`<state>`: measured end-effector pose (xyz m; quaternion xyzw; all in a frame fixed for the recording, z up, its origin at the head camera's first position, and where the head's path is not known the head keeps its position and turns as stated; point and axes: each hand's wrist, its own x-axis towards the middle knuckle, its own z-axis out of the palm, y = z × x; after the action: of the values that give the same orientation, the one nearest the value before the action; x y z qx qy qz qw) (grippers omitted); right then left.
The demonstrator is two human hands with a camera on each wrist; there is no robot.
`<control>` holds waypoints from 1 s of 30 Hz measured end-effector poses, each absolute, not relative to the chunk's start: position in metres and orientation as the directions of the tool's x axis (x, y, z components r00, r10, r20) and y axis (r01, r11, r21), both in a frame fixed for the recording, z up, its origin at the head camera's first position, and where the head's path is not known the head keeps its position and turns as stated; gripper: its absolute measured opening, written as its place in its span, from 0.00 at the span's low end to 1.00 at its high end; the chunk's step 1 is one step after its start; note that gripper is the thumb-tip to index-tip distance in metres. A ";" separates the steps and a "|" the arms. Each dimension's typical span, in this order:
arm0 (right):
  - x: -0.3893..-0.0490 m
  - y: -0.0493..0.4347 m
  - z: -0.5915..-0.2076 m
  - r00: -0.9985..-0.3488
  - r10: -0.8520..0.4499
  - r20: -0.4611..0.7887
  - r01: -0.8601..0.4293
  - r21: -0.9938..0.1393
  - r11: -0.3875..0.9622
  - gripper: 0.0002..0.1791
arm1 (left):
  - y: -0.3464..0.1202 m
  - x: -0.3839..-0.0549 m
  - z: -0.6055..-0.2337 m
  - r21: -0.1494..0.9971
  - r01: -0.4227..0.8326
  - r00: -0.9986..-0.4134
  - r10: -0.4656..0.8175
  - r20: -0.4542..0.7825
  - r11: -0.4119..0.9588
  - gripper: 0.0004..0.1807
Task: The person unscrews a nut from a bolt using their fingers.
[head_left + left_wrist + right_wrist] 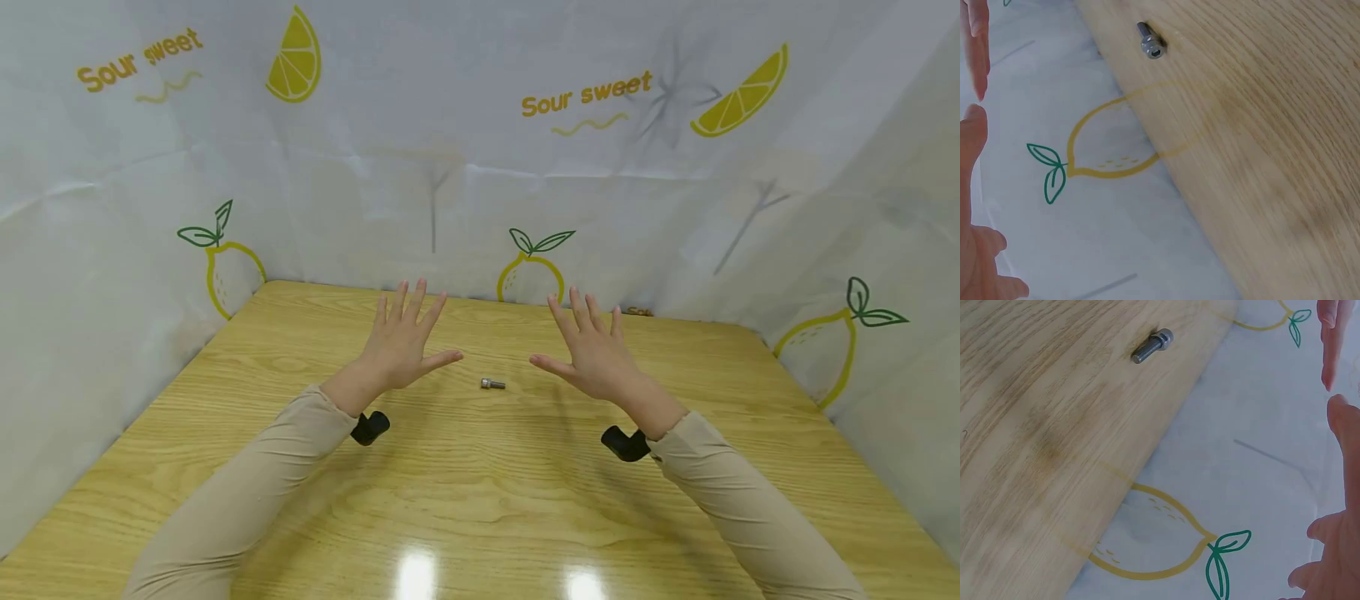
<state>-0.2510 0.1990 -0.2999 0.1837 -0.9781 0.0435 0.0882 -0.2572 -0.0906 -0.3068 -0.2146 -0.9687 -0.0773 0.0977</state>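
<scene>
A small metal hex socket bolt (492,384) lies on its side on the wooden table (480,483). In the left wrist view the bolt (1152,45) shows the hex recess in its head; in the right wrist view the bolt (1151,346) shows its threaded shank. To the left of it my left hand (397,346) hovers with fingers straight and spread. My right hand (596,358) is held the same way on the other side, thumb pointing toward the bolt. Both hands hold nothing. Parts of the left hand (975,262) and right hand (1335,550) edge into the wrist views.
White cloth (420,108) with lemon prints stands behind the table and along both sides. Black wrist mounts jut out below the left wrist (371,427) and the right wrist (626,444). Light glares off the table's near part.
</scene>
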 end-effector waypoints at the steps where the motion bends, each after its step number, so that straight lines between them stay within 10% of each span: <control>1: -0.251 0.199 -0.300 -0.918 -0.352 0.182 -0.366 -0.051 0.929 0.51 | -0.091 -0.257 -0.307 0.107 0.432 -0.888 0.402 0.223 0.895 0.48; 13: -0.249 0.201 -0.292 -0.902 -0.383 0.200 -0.408 -0.105 0.907 0.50 | -0.089 -0.254 -0.301 0.142 0.469 -0.871 0.431 0.234 0.871 0.46; 30: -0.254 0.198 -0.301 -0.840 -0.495 0.221 -0.508 -0.638 0.578 0.29 | -0.079 -0.256 -0.306 0.466 0.560 -0.829 0.477 0.294 0.686 0.27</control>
<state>-0.2543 0.1981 -0.3012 0.2824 -0.8882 0.3623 0.0090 -0.2564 -0.0787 -0.3063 -0.2831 -0.9150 -0.2777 0.0747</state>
